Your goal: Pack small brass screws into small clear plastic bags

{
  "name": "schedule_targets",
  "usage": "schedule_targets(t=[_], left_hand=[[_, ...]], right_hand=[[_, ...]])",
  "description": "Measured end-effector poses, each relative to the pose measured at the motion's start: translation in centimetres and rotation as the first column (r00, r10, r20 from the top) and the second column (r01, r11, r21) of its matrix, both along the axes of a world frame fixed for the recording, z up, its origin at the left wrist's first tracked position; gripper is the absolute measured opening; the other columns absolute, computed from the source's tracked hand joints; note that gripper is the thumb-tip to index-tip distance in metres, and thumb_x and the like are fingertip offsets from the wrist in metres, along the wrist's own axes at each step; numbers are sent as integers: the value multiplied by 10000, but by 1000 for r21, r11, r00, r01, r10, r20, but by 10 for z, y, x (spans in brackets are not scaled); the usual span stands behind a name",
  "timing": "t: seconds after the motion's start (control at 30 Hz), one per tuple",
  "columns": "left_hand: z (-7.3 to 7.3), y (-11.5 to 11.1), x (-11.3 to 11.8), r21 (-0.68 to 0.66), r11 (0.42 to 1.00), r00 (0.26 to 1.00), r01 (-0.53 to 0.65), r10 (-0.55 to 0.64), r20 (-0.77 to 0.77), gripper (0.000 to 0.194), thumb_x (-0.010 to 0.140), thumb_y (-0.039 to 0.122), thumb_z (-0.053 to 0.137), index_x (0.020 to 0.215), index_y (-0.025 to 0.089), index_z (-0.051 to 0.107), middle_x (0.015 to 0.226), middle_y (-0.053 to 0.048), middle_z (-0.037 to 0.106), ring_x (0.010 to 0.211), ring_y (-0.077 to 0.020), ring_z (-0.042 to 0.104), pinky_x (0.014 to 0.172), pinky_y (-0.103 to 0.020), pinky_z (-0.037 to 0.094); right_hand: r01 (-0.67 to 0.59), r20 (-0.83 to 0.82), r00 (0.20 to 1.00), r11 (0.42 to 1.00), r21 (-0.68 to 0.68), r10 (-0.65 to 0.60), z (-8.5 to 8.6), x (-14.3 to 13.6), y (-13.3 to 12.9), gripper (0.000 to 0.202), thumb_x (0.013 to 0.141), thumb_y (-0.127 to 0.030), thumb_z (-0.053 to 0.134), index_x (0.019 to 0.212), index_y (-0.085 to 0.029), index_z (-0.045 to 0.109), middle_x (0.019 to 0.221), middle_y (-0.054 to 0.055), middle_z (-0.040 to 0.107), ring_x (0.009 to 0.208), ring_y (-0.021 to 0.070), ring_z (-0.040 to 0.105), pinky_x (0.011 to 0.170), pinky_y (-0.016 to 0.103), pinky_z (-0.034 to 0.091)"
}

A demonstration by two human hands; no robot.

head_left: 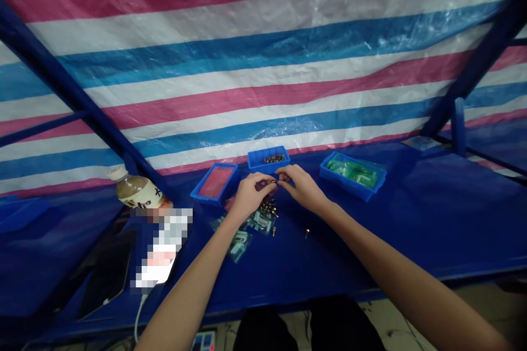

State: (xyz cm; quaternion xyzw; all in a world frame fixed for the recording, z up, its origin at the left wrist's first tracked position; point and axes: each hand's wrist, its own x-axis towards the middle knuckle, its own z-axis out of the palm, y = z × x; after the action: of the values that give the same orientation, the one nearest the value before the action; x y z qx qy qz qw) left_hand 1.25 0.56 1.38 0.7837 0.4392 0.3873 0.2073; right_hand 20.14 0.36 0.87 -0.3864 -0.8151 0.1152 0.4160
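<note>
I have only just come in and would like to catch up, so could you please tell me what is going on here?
A person's left hand and right hand meet at the fingertips, seemingly pinching a tiny piece too small to make out clearly. Nearer the person lie a heap of small metal parts and some clear bags. Of the three blue trays, the left tray holds something red, the middle tray metal bits and the right tray green packets.

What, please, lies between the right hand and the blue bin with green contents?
Only bare blue tabletop shows between the right hand and that bin in the head view.
</note>
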Motion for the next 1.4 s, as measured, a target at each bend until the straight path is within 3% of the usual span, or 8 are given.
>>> schedule_targets(t=[0.2, 0.33, 0.8, 0.9, 1.07, 1.23, 1.3, 1.4], left_hand=[[1, 0, 0, 58, 998, 1000, -25, 25, 14, 202, 854, 350, 603, 985, 227, 695, 990, -39, 694, 969, -197, 576, 861, -329, 444], [4, -3, 3, 98, 995, 999, -4, 9, -50, 192, 881, 335, 562, 987, 229, 682, 987, -29, 691, 969, -192, 557, 880, -332, 429], [4, -7, 3, 258, 966, 965, 10, 58, -255, 73, 857, 214, 523, 857, 204, 596, 879, -27, 634, 882, -195, 517, 816, -327, 437], [7, -4, -4, 296, 952, 946, -83, 169, -276, 142, 899, 261, 477, 945, 210, 602, 910, -40, 643, 914, -211, 529, 852, -347, 433], [9, 5, -21, 399, 856, 808, -329, 474, -350, 224, 914, 311, 450, 1027, 184, 596, 968, -93, 645, 969, -262, 522, 844, -379, 424], [7, 4, -25, 458, 808, 723, -372, 561, -403, 248, 927, 314, 413, 970, 182, 618, 914, -104, 630, 947, -268, 516, 848, -378, 409], [8, 2, -24, 475, 791, 703, -385, 585, -404, 269, 935, 320, 394, 950, 183, 625, 885, -103, 628, 920, -267, 516, 823, -374, 407], [8, 2, -25, 499, 759, 683, -418, 625, -378, 299, 944, 326, 373, 936, 181, 634, 857, -109, 629, 905, -271, 518, 809, -373, 397]], right_hand=[[81, -69, 994, 990, -119, -90, 1, -6, -1, 181, 937, -280, 473, 873, -198, 621, 812, 33, 664, 772, 169, 573, 711, 286, 415], [30, -61, 997, 982, -188, -42, 0, -4, 2, 258, 939, -288, 453, 761, -189, 612, 747, 17, 667, 684, 148, 573, 653, 266, 392], [-43, -61, 998, 964, -264, 27, -3, -4, 4, 150, 848, -240, 537, 815, -169, 665, 722, 11, 666, 632, 123, 541, 619, 245, 393], [-37, -41, 999, 951, -307, 26, -3, -1, 6, 126, 812, -224, 557, 792, -167, 668, 692, 6, 657, 615, 120, 542, 602, 238, 395], [-177, -11, 981, 869, -462, 194, -3, 4, 5, 98, 760, -204, 595, 787, -162, 679, 745, 20, 688, 661, 131, 594, 637, 237, 430], [-389, -87, 900, 698, -602, 427, 1, 5, 8, 151, 767, -297, 640, 813, -158, 678, 721, 12, 670, 628, 128, 579, 603, 238, 432], [-327, -151, 944, 774, -542, 294, 1, 2, 15, 206, 789, -354, 630, 832, -157, 670, 718, 13, 658, 628, 131, 574, 611, 249, 435], [14, -245, 962, 918, -396, -120, -5, 0, 28, 315, 836, -420, 570, 993, -156, 642, 647, -6, 613, 597, 142, 558, 607, 267, 428]])
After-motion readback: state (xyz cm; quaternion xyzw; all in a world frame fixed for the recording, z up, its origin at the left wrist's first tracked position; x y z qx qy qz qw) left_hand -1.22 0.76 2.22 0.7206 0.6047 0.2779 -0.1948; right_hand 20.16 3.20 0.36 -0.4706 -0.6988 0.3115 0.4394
